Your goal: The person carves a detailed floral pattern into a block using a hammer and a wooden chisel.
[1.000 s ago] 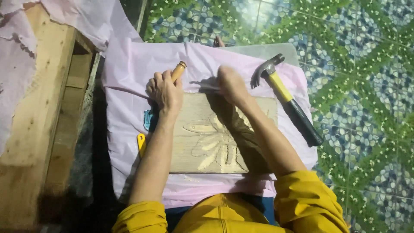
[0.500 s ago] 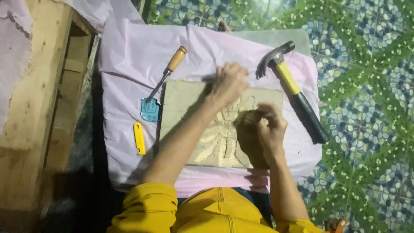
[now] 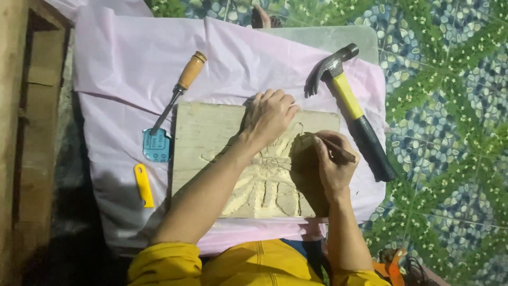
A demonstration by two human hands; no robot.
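A pale wooden panel (image 3: 201, 137) with a sun-like flower carved in relief lies on a pink cloth (image 3: 238, 58). My left hand (image 3: 269, 117) rests flat on the panel's top edge, fingers spread, holding it down. My right hand (image 3: 328, 167) is closed around a thin dark carving tool (image 3: 338, 151), with its tip against the carving's right side. Both arms wear yellow sleeves.
A claw hammer (image 3: 352, 111) with a yellow-and-black handle lies to the right of the panel. A wooden-handled chisel (image 3: 177, 90), a small blue plastic piece (image 3: 156, 147) and a yellow utility knife (image 3: 143, 185) lie to the left. A wooden frame (image 3: 21, 132) stands at far left; patterned floor at right.
My left hand has left the chisel and moved right to the panel's top edge. My right hand came down from the panel's top to its right side, now gripping the thin tool.
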